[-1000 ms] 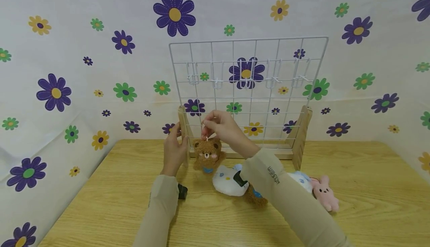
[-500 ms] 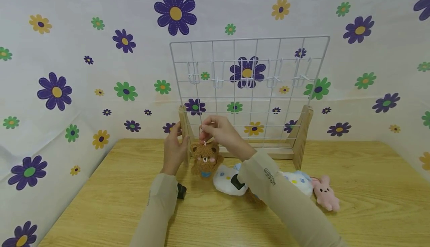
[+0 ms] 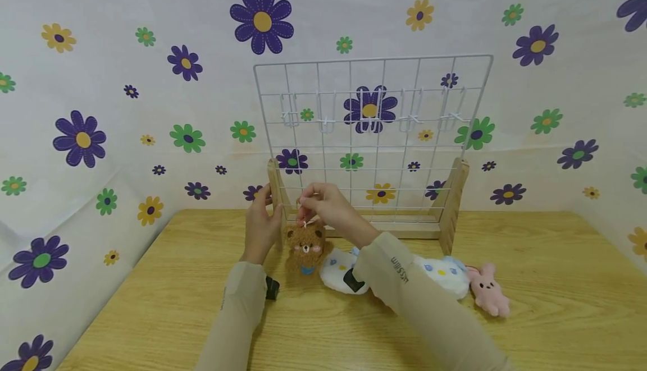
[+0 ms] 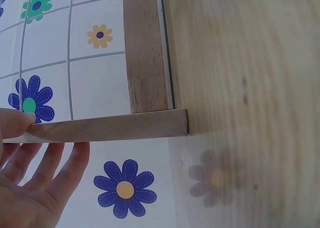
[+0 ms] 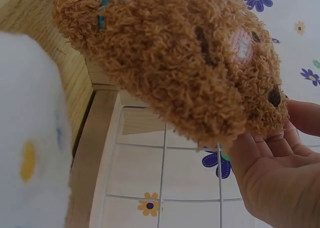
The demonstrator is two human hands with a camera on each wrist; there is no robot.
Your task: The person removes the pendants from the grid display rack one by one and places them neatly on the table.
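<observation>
My left hand (image 3: 262, 226) grips the left wooden post (image 4: 105, 127) of a white wire grid rack (image 3: 351, 146); in the left wrist view the thumb lies on one side and the fingers on the other. By a thin cord above its head, my right hand (image 3: 328, 207) pinches a brown teddy bear plush charm (image 3: 306, 246). The bear hangs upright, facing me, in front of the rack's lower left corner. In the right wrist view the bear (image 5: 165, 63) fills the upper middle, with its blue bib at the top; the fingertips are partly hidden behind its head.
White hooks (image 3: 326, 121) hang in a row on the grid. On the wooden table (image 3: 167, 303) lie a white plush (image 3: 337, 273), a second white plush (image 3: 445, 276), partly behind my right sleeve, and a pink rabbit plush (image 3: 489, 292). A flower-printed backdrop (image 3: 212, 101) stands behind.
My right hand has lowered the bear and shifted it slightly left, towards the left post. The left hand has stayed on the post. My right sleeve now covers the other brown plush.
</observation>
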